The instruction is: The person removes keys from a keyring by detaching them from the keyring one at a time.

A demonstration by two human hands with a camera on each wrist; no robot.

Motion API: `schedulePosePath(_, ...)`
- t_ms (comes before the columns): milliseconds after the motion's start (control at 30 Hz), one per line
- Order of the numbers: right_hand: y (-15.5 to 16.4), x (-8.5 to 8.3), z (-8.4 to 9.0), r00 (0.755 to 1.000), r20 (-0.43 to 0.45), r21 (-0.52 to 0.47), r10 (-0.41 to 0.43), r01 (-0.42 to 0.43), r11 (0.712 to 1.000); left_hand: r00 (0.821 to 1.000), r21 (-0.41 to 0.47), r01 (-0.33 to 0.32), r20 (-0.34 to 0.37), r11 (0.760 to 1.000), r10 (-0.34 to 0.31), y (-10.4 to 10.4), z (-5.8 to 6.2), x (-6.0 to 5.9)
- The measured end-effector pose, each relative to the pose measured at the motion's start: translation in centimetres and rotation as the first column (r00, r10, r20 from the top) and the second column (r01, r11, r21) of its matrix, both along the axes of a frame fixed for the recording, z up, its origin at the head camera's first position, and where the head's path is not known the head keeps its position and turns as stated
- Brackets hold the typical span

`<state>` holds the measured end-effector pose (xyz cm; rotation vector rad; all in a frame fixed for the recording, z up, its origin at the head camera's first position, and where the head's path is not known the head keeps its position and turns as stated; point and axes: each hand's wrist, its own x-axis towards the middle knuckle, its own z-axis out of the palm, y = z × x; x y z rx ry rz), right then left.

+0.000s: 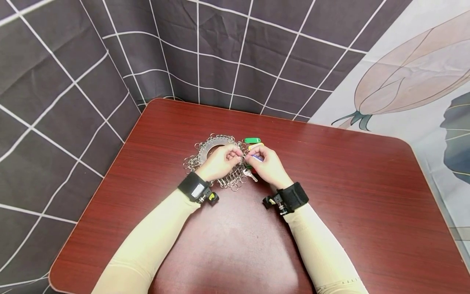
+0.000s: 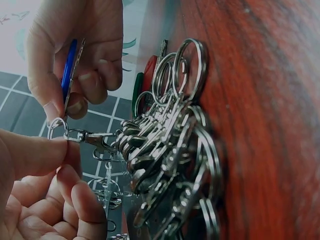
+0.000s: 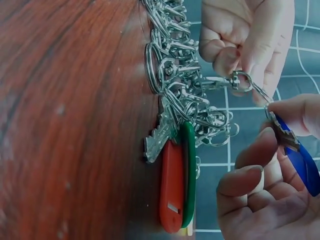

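Blue key tag [image 3: 302,165] sits pinched in the right hand [image 1: 269,165]; left hand [image 1: 220,161] pinches a swivel clasp [image 3: 227,81] above the table [image 1: 330,196]. Light, slippery stuff (probably best gripped at the flat tag).

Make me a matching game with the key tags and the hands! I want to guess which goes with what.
Things:
1. blue tag
2. green tag
3. small ring
4. red tag

Places:
A. pinched by the left hand
B. lying on the table beyond both hands
C. held in the right hand
D. lying on the table against a second green tag beside a key

Pairs: 1-C, 2-B, 3-A, 4-D
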<state>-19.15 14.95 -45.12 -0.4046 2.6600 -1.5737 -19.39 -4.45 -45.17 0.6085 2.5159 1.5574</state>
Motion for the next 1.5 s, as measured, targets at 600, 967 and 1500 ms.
schedulePosePath(600, -0.2, 0.2, 0.2, 0.994, 0.106, -0.164, 0.038, -0.021, 0.986, 1.0, -0.038, -0.028, 0.003, 0.999, 0.028, 0.1, 0.0, 0.0)
schedulePosePath(967, -0.4, 0.3, -0.1, 0.992, 0.097, -0.113, 0.083, -0.072, 0.991, 0.997, -0.011, -0.07, -0.017, 0.997, 0.07, 0.1, 0.0, 0.0)
schedulePosePath(1500, -0.5, 0.6, 1.0, 0.995, 0.064, -0.133, 0.07, -0.061, 0.989, 0.998, 0.0, -0.021, -0.062, 1.0, 0.021, 0.0, -0.4, -0.1)
